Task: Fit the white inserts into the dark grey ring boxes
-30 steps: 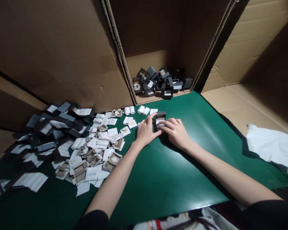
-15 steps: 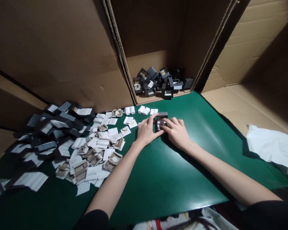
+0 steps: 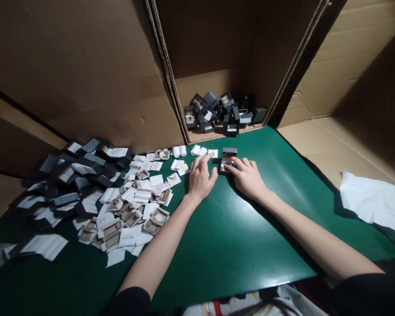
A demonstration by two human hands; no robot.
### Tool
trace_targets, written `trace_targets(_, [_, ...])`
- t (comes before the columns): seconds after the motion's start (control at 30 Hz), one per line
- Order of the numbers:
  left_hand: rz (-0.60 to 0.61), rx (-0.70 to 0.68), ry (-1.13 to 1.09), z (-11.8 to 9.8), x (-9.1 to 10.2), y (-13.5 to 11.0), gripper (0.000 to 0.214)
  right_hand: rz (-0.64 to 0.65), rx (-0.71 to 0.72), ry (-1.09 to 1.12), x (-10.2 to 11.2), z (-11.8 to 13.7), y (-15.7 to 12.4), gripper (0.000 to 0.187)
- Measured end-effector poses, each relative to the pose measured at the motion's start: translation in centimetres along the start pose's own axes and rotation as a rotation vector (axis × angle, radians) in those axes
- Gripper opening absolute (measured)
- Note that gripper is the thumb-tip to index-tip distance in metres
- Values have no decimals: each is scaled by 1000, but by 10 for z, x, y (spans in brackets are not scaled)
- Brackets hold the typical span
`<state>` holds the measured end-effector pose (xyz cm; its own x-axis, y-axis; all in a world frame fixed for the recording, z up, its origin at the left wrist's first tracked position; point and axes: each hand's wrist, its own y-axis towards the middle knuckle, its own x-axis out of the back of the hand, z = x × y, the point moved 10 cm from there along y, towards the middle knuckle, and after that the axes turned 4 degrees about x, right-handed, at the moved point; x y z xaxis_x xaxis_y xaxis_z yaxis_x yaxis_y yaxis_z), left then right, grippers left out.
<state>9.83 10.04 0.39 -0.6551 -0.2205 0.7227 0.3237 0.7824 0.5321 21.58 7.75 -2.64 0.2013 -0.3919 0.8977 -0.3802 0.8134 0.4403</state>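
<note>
A small black box [image 3: 229, 152], standing open, rests on the green table in front of me. My right hand [image 3: 248, 176] is at its right side, with the fingers bent over the near part of the box and gripping it; the fingertips hide part of the inside. To the left, my left hand [image 3: 201, 177] is apart from the box, with thumb and fingers spread and nothing in them. Small white folded papers [image 3: 199, 150] lie just beyond my left fingertips.
White paper and grey-brown card inserts [image 3: 131, 215] cover the table to the left. Beside them is a heap of black boxes [image 3: 79, 169]. More black boxes [image 3: 213, 109] sit inside an upright cardboard carton [image 3: 204, 79]. A white sheet [image 3: 371, 202] lies at the right.
My left hand has let go of the black box and drawn away to the left, its fingers opening. My right hand stays at the box, which now sits slightly farther right in view.
</note>
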Motion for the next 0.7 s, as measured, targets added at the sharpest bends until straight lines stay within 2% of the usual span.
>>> trace_targets(0.07, [-82, 43, 22, 5, 9, 0, 37, 7, -16, -6, -2, -4, -1, 45])
trace_targets(0.13, [-106, 104, 71, 10, 11, -1, 38, 7, -19, 6, -4, -6, -1, 46])
trace_targets(0.33, [-33, 191, 263, 17, 0, -1, 37, -32, -12, 69, 2, -5, 0, 49])
trace_targets(0.47, [12, 278, 340, 27, -5, -3, 43, -137, 5, 180, 17, -4, 0, 39])
trace_targets(0.57, [42, 246, 281, 26, -9, -3, 48, -151, 48, 264, 19, -1, 1, 31])
trace_targets(0.7, [41, 63, 95, 9, -10, -1, 52, -148, 71, 372, 15, 0, 1, 27])
